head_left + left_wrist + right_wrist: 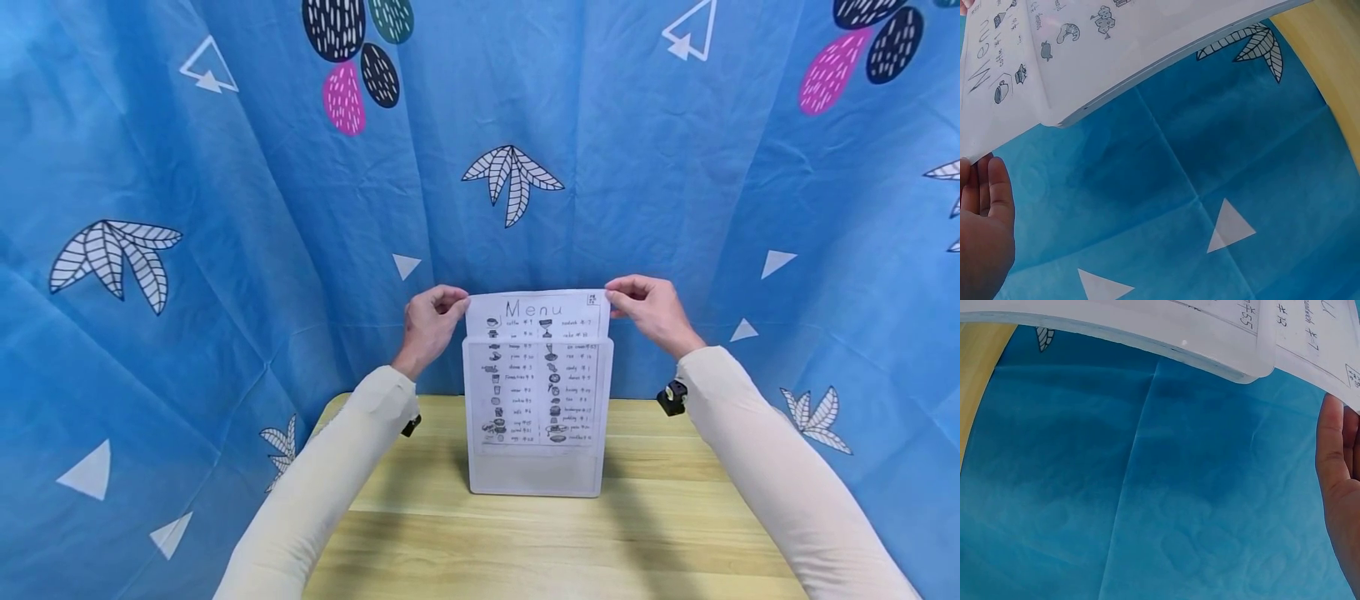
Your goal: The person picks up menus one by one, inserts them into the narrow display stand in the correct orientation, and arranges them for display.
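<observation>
A white paper menu (534, 310) with small drawings and prices stands partly inside a clear upright sign holder (536, 477). Its top strip, with the word "Menu", sticks out above the holder's upper edge. My left hand (433, 325) pinches the sheet's top left corner between thumb and fingers. At the top right corner my right hand (654, 310) pinches the same sheet. In the left wrist view the left hand (986, 219) shows at the paper's corner, beside the holder's edge. The right wrist view has the right hand (1340, 456) at the opposite corner.
The holder stands on a light wooden table (420, 533). Behind and around the table hangs a blue curtain (645, 183) printed with leaves and triangles. Small black devices (672, 397) are worn at both wrists.
</observation>
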`<state>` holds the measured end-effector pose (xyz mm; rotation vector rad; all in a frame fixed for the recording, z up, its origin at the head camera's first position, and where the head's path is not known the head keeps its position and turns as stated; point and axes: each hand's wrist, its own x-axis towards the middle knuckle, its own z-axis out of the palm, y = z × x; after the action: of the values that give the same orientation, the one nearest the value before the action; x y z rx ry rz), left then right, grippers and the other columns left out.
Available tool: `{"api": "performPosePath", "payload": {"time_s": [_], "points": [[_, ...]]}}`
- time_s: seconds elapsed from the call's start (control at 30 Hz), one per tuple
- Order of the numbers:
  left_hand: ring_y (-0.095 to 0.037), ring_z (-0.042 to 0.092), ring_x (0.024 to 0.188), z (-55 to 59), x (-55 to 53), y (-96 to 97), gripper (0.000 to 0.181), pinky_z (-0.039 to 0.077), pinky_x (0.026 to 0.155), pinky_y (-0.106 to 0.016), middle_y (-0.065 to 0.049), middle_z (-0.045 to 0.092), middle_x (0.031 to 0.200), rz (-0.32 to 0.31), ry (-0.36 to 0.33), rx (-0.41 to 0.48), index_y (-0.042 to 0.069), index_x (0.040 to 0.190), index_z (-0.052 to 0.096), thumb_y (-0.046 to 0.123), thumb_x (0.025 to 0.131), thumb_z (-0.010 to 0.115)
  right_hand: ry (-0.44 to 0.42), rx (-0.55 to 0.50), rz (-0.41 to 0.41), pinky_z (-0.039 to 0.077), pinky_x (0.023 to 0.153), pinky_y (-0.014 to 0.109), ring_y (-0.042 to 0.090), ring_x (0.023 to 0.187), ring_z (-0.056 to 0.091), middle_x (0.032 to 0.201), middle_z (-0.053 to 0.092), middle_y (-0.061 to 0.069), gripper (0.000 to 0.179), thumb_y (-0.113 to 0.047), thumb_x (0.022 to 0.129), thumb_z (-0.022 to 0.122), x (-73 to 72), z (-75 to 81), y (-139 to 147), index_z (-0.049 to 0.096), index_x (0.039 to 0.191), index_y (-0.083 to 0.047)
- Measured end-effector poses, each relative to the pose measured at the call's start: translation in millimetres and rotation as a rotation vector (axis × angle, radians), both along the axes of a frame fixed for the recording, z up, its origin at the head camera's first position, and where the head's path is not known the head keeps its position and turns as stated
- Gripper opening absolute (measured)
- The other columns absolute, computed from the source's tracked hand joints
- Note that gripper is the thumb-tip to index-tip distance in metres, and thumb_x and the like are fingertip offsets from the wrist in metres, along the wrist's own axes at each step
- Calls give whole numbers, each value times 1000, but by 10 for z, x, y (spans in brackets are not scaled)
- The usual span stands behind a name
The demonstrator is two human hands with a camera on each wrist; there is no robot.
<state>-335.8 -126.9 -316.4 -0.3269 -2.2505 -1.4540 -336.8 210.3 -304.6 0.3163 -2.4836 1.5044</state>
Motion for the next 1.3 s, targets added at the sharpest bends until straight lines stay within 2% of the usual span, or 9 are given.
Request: {"api": "performPosePath", "payload": {"time_s": [0.1,0.27,0.43,0.53,0.77,1.0,1.3], "points": [[-22,63,85,-6,4,5,12,53,76,-35,-10,71,95,-2,-4,5,4,102,74,13,96,69,-6,5,-2,56,87,33,29,94,70,115,66,18,32,-25,101,62,-2,-9,8,67,120,1],[-23,64,86,-25,0,10,12,53,78,-35,-11,71,95,-7,-5,7,3,103,73,12,96,69,-13,17,-6,56,89,38,20,88,70,115,67,18,32,-25,101,63,-6,-24,16,68,120,0],[-23,64,87,-44,-6,13,12,53,78,-35,-10,71,95,-4,-8,5,3,103,73,12,96,69,-10,17,-6,57,84,31,15,84,69,114,68,18,30,-23,100,63,-22,-41,22,68,119,0],[-23,64,86,-51,-6,13,12,53,78,-36,-11,71,95,-5,-4,7,3,102,74,12,95,69,-10,17,-4,57,83,31,17,85,69,114,68,18,30,-23,100,63,-24,-47,22,68,119,0],[-23,63,86,-81,-1,11,12,52,78,-36,-11,71,94,-13,-13,4,3,102,73,12,96,69,-28,36,-5,54,91,42,25,92,69,115,68,18,29,-22,101,63,-7,-69,29,68,119,0],[-23,63,86,-127,8,0,12,52,78,-36,-10,71,95,-6,-30,-6,4,102,73,12,96,69,-8,87,1,53,89,41,23,94,67,112,68,16,28,-23,100,63,8,-90,34,69,117,-1],[-22,62,85,-176,-2,-4,12,52,75,-33,-9,71,95,1,-34,-17,5,103,74,14,96,69,-4,119,4,45,83,38,26,99,58,115,67,16,28,-23,100,63,14,-120,53,70,117,-2]]}}
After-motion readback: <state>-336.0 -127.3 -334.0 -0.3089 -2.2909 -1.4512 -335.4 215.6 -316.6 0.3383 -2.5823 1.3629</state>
